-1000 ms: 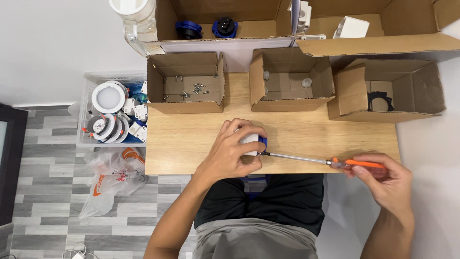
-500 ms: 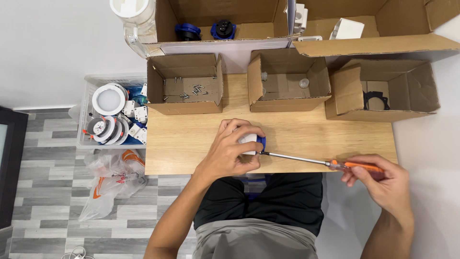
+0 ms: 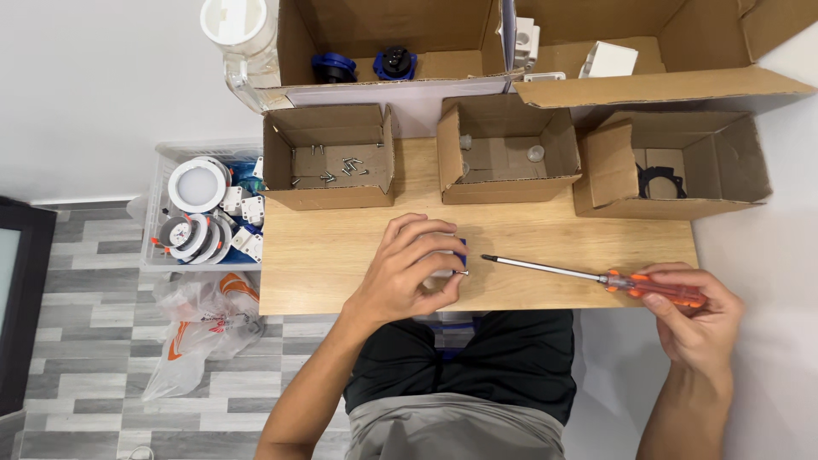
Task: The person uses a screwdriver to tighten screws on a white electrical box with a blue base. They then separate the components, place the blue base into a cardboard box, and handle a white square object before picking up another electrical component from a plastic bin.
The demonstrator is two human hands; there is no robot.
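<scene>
Head view, one entry: wooden worktop [image 3: 341,255] with a seated person at its near edge. Left hand [image 3: 413,273], fingers curled and pressed down over a small white and blue fitting [image 3: 458,254], holds it against the worktop near the middle of the near edge; most of the fitting is hidden under the fingers. A small screw [image 3: 463,273] shows at the fingertips on the fitting's right side, apparently seated in its hole but standing proud, so judged not yet driven home. Right hand [image 3: 694,311], closed around the orange handle of a screwdriver [image 3: 596,277], holds the tool level off the right end of the worktop; its tip lies just beside the screw, apart from it, not engaged. Stock behind: open cardboard box of loose screws [image 3: 332,162], left; box of small white parts [image 3: 503,153], centre; box with a black ring part [image 3: 673,166], right; larger cartons [image 3: 409,47] behind, holding blue pieces and white blocks. Clear crate [image 3: 204,204] on the floor, left, holds round white lamp units. Progress, as judged: this unit is at the fastening stage, its screw placed and tightening outstanding.
</scene>
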